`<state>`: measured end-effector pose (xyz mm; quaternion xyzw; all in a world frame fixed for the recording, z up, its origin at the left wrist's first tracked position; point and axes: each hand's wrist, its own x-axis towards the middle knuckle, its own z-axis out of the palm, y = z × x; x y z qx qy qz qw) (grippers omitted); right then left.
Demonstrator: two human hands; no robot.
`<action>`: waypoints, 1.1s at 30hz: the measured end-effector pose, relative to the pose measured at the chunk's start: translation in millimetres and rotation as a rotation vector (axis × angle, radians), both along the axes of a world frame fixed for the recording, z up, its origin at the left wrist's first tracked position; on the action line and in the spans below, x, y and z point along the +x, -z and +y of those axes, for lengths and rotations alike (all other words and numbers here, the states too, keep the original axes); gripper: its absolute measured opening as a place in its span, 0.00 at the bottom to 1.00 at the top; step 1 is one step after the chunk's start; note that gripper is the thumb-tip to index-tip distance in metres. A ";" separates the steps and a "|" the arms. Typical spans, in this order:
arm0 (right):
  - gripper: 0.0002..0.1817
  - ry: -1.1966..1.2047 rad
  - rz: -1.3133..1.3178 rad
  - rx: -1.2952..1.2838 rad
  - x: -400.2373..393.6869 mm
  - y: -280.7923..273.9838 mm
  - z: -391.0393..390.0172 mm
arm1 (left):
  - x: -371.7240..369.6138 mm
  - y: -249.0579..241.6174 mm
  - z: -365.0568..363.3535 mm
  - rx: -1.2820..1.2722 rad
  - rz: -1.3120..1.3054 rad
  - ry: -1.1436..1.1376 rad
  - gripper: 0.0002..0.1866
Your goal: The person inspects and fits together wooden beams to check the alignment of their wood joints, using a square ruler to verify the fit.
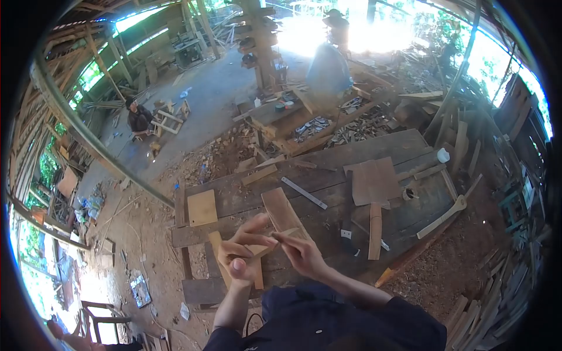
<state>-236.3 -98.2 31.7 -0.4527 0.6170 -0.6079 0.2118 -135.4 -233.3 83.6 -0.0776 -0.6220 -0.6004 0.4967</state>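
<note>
My left hand (pixel 241 250) is raised over the near side of the workbench, thumb apart and fingers loosely bent, with nothing clearly held. Its fingertips meet those of my right hand (pixel 301 255). The right fingers are pinched together; whatever is between them is too small to make out. Just beyond my hands lies a flat brown wooden board (pixel 282 209). Pale wood strips (pixel 219 248) lie beneath and beside my left hand, partly hidden by it.
The dark plank workbench (pixel 328 175) carries a metal ruler (pixel 304 193), a square yellowish board (pixel 202 207), a brown sheet (pixel 374 178) and a wood strip (pixel 374 231). Beyond it are scrap heaps (pixel 351 126), a person (pixel 139 117) seated by a wooden frame, and another person (pixel 329 64).
</note>
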 end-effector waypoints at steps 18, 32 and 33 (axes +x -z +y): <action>0.24 0.031 0.059 0.048 24.6 -72.1 25.3 | -14.4 -6.0 9.5 -0.117 0.030 0.090 0.19; 0.24 0.033 0.067 -0.133 17.3 -67.2 20.5 | -22.2 -14.1 19.2 -0.067 -0.060 0.015 0.26; 0.24 0.035 0.067 -0.134 18.6 -71.7 22.2 | -22.7 -13.9 20.9 -0.053 -0.053 0.021 0.27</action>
